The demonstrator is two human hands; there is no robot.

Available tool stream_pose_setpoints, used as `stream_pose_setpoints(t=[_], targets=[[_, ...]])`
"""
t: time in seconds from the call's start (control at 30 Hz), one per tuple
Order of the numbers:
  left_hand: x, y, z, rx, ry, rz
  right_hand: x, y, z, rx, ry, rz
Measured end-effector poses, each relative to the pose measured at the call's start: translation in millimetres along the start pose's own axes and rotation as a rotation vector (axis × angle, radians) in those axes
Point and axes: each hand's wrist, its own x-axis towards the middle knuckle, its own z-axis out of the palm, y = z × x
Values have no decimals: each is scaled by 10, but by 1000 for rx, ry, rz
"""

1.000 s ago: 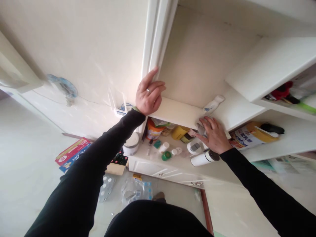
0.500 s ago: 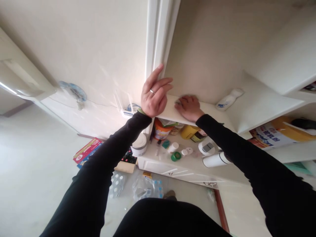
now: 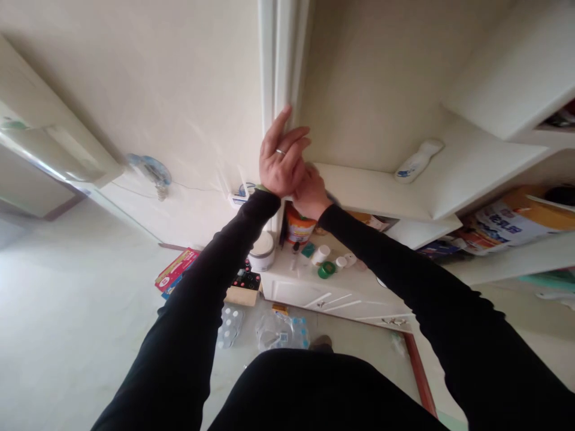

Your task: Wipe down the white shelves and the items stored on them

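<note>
Left hand (image 3: 283,160) loosely open by white cabinet post (image 3: 282,60), right hand (image 3: 313,194) tucked just below it, grip can't tell, shelf (image 3: 366,187) right beside, white bottle (image 3: 418,161) farther right.

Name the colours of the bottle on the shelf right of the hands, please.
The bottle is white with blue markings, best in the head view.

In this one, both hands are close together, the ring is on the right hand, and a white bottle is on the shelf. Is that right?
Not quite: the head view shows the ring on the left hand, not the right hand. The hands are close together and a white bottle is on the shelf, as you say.
</note>
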Motion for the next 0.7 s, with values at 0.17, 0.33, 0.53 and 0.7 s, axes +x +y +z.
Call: stream_pose_setpoints(t=[0.17,0.33,0.53,0.7], targets=[[42,15,-24,-19,26,-38,-643,-131,-378,6,45,-46],[80,45,-38,-62,-33,-128,-1499,568,-735,-119,129,66],[36,53,-25,-77,-3,-109,-2192,1338,-1058,-245,190,199],[18,-42,8,-166,-2,-114,-1684,965,-918,-201,121,406]])
